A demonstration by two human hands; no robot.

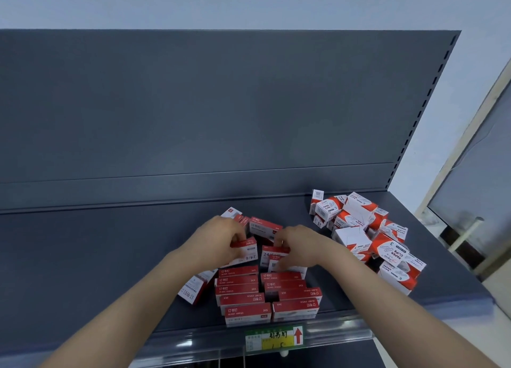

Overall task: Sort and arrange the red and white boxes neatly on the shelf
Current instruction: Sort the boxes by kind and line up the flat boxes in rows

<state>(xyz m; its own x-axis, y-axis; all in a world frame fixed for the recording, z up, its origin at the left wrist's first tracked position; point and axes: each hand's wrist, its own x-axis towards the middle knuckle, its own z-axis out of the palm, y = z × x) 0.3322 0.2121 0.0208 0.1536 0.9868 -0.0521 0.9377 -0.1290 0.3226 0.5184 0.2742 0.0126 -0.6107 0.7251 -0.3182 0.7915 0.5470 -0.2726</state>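
Observation:
Two rows of flat red and white staple boxes [243,293] lie side by side near the front of the dark shelf [96,257]. My left hand [221,237] grips one staple box [247,250] behind the left row. My right hand [298,243] curls its fingers on another staple box [272,253] behind the right row. More loose staple boxes [264,226] lie further back. One staple box [193,289] stands tilted to the left of the rows.
A jumbled heap of red and white paper clip boxes [367,235] fills the right part of the shelf. A price label [273,338] with a red arrow hangs on the shelf's front rail. The shelf's back panel [193,105] rises behind.

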